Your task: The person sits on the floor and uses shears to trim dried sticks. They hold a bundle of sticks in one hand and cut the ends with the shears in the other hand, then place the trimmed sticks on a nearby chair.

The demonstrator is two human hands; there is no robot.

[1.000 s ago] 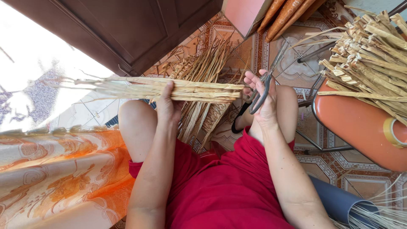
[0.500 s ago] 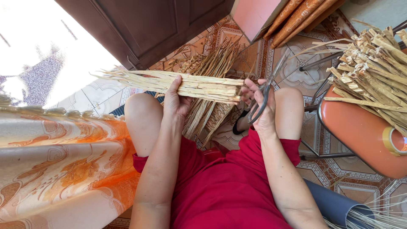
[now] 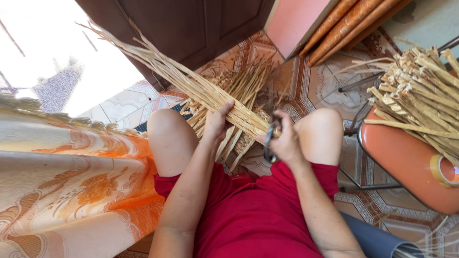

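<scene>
Bundle of dried straw strips now tilted far-left in my left hand; my right hand grips, probably, scissors at its near end.

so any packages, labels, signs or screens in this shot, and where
None show. Closest thing: a roll of tape on the orange chair seat at right, a tan ring with no visible label, below the stacked pale straw strips.

L hand holds straw bundle, R hand scissors
</scene>
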